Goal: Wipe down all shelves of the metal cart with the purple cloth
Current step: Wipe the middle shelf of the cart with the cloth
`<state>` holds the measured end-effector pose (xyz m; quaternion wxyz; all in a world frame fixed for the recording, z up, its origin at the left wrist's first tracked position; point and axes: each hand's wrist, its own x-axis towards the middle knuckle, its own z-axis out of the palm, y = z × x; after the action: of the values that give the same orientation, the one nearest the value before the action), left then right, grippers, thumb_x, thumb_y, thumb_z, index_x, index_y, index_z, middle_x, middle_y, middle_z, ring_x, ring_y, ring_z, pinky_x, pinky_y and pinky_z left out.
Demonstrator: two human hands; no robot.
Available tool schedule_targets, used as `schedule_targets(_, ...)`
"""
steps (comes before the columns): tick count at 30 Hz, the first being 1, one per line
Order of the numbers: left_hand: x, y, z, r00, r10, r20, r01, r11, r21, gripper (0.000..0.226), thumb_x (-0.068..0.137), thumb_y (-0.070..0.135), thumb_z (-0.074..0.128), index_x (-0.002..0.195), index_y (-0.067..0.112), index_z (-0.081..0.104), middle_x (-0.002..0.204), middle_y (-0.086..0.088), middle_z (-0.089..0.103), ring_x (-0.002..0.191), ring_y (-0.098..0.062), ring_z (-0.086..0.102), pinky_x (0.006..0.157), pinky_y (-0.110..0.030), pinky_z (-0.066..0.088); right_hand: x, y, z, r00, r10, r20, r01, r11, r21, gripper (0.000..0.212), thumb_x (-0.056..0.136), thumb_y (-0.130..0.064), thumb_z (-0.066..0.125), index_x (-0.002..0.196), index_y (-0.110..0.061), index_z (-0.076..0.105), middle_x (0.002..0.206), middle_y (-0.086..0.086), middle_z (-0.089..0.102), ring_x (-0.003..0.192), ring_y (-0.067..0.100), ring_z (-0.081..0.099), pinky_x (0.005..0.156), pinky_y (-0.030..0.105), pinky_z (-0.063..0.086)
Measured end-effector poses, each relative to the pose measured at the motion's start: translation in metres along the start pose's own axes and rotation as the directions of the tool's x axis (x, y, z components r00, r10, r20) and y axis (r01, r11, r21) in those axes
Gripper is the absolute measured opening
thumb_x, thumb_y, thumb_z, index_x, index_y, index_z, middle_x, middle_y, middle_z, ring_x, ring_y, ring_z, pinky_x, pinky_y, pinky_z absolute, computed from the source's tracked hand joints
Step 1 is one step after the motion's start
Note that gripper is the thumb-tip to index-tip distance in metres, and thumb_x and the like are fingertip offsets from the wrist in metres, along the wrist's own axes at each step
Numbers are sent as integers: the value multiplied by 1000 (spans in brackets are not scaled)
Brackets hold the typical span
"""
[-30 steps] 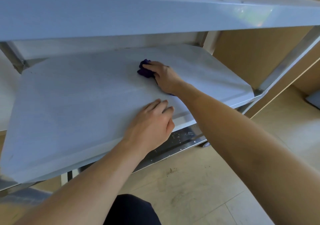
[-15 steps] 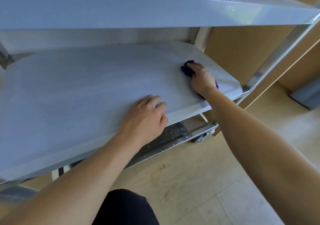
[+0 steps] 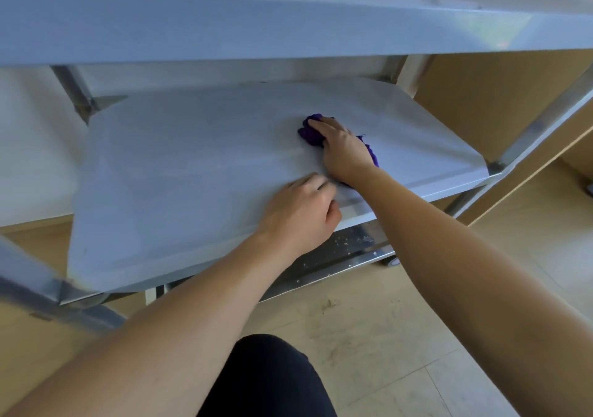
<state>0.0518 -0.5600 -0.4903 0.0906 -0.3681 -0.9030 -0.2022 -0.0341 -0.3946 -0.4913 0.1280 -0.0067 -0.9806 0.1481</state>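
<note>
Pressed flat under the right hand (image 3: 345,152), the purple cloth (image 3: 310,134) lies on the middle shelf (image 3: 192,166), right of centre; that grip bunches it. Empty, the left hand (image 3: 301,212) braces the front edge. Wiping this shelf looks underway; next, strokes toward its unwiped left side.

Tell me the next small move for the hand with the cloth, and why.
Probably sweep the purple cloth leftward across the middle shelf. The right hand presses it flat right of centre, and the shelf's wide left part lies beyond it. The left hand rests at the front edge.
</note>
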Motion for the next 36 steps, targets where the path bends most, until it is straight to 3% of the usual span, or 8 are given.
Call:
schedule_targets(4, -19, -30, -23, 999, 14, 33, -14, 1000, -12, 29, 91, 22, 49, 112, 14, 68, 134, -1, 59, 116, -24, 57, 91, -36, 50, 1, 1, 0, 1000, -3, 4, 2, 1000, 12, 58, 95, -3, 35, 146, -29, 40, 154, -3, 35, 134, 28, 41, 101, 35, 39)
schedule_targets(10, -63, -105, -65, 971, -237, -40, 238, 970, 36, 31, 90, 17, 54, 118, 19, 68, 135, 3, 58, 119, -20, 57, 99, -31, 43, 16, -5, 0, 998, 70, -3, -69, 997, 34, 61, 92, 1, 34, 146, -26, 41, 153, 0, 36, 134, 29, 42, 105, 35, 38)
schedule_targets(14, -71, -110, -67, 930, -349, -119, 344, 937, -55, 27, 89, 13, 54, 112, 16, 69, 125, 6, 63, 109, -20, 60, 93, -31, 48, 38, -33, 7, 982, 189, 23, -190, 980, 55, 64, 88, 0, 38, 145, -26, 41, 154, 0, 34, 132, 30, 42, 101, 38, 41)
schedule_targets(18, -67, -112, -69, 930, -344, -130, 338, 939, -69, 26, 87, 11, 54, 108, 16, 68, 119, 6, 65, 102, -21, 61, 88, -34, 50, 51, -107, 36, 997, -23, 67, 17, 995, 100, 53, 95, -13, 38, 147, -26, 39, 157, -1, 30, 138, 26, 37, 111, 36, 34)
schedule_targets(20, -68, -115, -70, 930, -347, -126, 339, 938, -78, 27, 88, 11, 53, 109, 17, 68, 119, 7, 65, 102, -21, 61, 88, -35, 50, 50, -141, 53, 985, -141, 103, 131, 987, 96, 60, 92, -7, 37, 148, -27, 36, 157, -2, 29, 139, 25, 36, 110, 38, 35)
schedule_targets(26, -72, -124, -71, 920, -365, -144, 347, 928, -138, 29, 88, 7, 52, 109, 16, 70, 121, 10, 66, 109, -15, 61, 95, -33, 49, 50, -120, 54, 981, -174, 85, 157, 972, 174, 61, 90, -4, 35, 144, -33, 42, 153, -7, 36, 134, 23, 43, 103, 29, 35)
schedule_targets(30, -68, -126, -69, 921, -361, -145, 341, 929, -146, 29, 87, 5, 51, 107, 14, 70, 120, 9, 66, 107, -15, 61, 93, -31, 49, 53, -57, 35, 999, -50, 6, 47, 978, 204, 51, 94, -13, 37, 139, -33, 49, 151, -2, 41, 136, 24, 43, 112, 32, 32)
schedule_targets(36, -64, -129, -64, 927, -335, -168, 320, 941, -111, 28, 86, 5, 52, 106, 14, 69, 118, 8, 66, 98, -19, 63, 86, -29, 49, 79, -25, 24, 972, 235, -19, -233, 970, 64, 62, 89, -2, 36, 143, -32, 42, 148, 7, 42, 125, 35, 49, 93, 37, 42)
